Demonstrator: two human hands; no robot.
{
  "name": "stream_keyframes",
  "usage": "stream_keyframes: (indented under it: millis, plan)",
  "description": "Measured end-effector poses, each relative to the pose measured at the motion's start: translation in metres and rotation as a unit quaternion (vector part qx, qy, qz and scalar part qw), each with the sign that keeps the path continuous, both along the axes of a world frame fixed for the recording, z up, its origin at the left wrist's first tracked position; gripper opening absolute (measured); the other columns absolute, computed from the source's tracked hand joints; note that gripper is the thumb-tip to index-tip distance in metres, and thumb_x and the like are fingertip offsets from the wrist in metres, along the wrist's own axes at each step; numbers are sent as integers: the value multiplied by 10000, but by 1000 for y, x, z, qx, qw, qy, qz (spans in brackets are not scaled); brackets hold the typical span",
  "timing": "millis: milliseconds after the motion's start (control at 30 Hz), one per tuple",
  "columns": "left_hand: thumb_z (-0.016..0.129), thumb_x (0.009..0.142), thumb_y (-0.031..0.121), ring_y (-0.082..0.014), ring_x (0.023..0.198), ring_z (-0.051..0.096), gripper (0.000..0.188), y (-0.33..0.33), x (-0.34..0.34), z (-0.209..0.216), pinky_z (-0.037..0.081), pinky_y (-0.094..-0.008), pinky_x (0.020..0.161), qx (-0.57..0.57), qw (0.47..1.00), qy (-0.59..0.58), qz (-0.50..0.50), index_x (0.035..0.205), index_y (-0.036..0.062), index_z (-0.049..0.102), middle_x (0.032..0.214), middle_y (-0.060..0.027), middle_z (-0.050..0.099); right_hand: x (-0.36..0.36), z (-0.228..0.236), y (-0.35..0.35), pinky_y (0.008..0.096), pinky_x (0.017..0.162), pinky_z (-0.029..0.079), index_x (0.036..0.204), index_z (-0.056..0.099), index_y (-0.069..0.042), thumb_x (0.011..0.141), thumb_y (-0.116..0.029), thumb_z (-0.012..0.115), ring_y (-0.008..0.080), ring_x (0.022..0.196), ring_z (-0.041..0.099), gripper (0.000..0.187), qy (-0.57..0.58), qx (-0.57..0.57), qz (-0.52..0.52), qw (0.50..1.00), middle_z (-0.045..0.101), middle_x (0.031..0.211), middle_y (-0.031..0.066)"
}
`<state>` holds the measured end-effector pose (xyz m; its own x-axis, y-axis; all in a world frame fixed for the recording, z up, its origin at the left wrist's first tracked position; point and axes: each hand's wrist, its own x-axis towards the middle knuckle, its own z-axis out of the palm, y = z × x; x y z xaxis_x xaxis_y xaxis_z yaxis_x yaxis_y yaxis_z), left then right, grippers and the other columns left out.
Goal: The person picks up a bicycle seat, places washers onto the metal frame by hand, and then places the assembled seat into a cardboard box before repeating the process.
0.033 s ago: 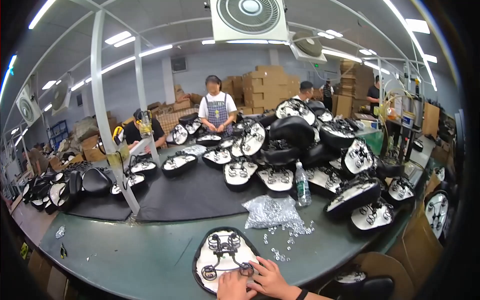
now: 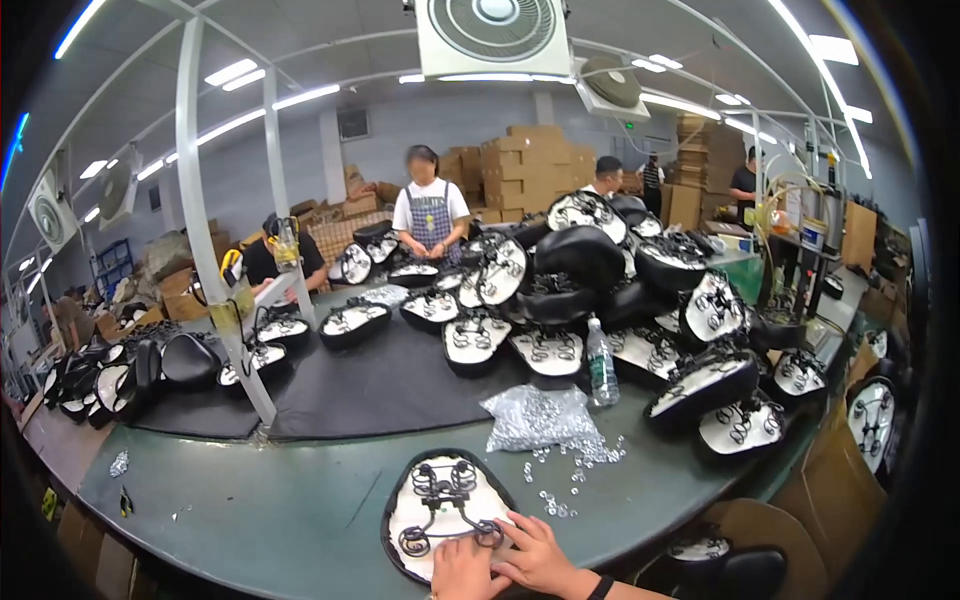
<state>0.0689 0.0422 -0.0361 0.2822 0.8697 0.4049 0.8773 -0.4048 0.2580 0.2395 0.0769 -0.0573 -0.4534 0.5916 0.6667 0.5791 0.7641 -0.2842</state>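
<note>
An upturned bicycle saddle [image 2: 440,515] lies at the near edge of the green worktop [image 2: 250,500], its white underside facing up inside a black rim, with dark wire springs and rails fixed across it. Both of the person's hands sit at its near end. The left hand [image 2: 468,570] rests on the saddle's lower edge with fingers curled down against the white base; whether it pinches anything cannot be told from this angle. The right hand [image 2: 535,555] lies just beside it, fingers stretched forward and lightly spread, the fingertips [image 2: 510,522] touching the rear coil of the spring frame. A dark band circles the right wrist.

Just beyond the saddle, to the right, a clear plastic bag of small metal parts [image 2: 535,415] lies open on the worktop, and loose shiny pieces [image 2: 570,475] are scattered from it toward the saddle. A plastic water bottle [image 2: 600,365] stands upright behind the bag. A black mat [image 2: 380,385] covers the middle of the worktop, and a large heap of similar saddles [image 2: 590,290], some upturned, some black side out, is piled across it and off to the right. A white metal post [image 2: 215,260] rises from the worktop on the left. A person in an apron [image 2: 430,215] stands at the far side, handling another saddle, with stacked cardboard boxes [image 2: 530,165] behind.
</note>
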Motion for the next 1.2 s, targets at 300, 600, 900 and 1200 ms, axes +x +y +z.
stream_keyframes:
  millis: [300, 600, 900, 1200]
  plan:
    - [789, 747, 376, -377, 1165, 570, 694, 4, -5, 13, 417, -509, 1080, -17, 999, -11, -26, 1311, 31, 578, 1249, -188, 593, 18, 6, -7, 596, 1067, 339, 1147, 731, -168, 799, -441, 764, 361, 1350, 482, 444, 1, -16, -64, 998, 571, 1397, 128]
    - [865, 698, 257, -362, 1142, 627, 688, -1, -8, 16, 486, -460, 1067, -48, 994, -90, -24, 1272, -12, 595, 1255, -199, 632, 15, 28, -3, 658, 1143, 208, 1234, 722, -188, 846, -523, 732, 349, 1467, 334, 513, -98, -73, -50, 991, 453, 1551, 137]
    - [876, 688, 295, -363, 1100, 595, 701, -4, -9, 15, 489, -446, 964, -19, 996, -77, -42, 1292, 46, 621, 1179, -161, 617, 46, 29, 0, 484, 1038, 423, 1090, 774, -187, 816, -235, 789, 270, 1132, 633, 278, 35, -39, -69, 996, 650, 1286, 72]
    - [820, 729, 355, -381, 1157, 543, 759, 0, -6, 14, 400, -481, 1068, -35, 999, -21, -27, 1358, 26, 551, 1244, -188, 580, 79, -7, 24, 414, 644, 537, 1242, 695, -190, 850, -208, 752, 274, 750, 650, 397, -58, -146, -267, 951, 594, 896, 41]
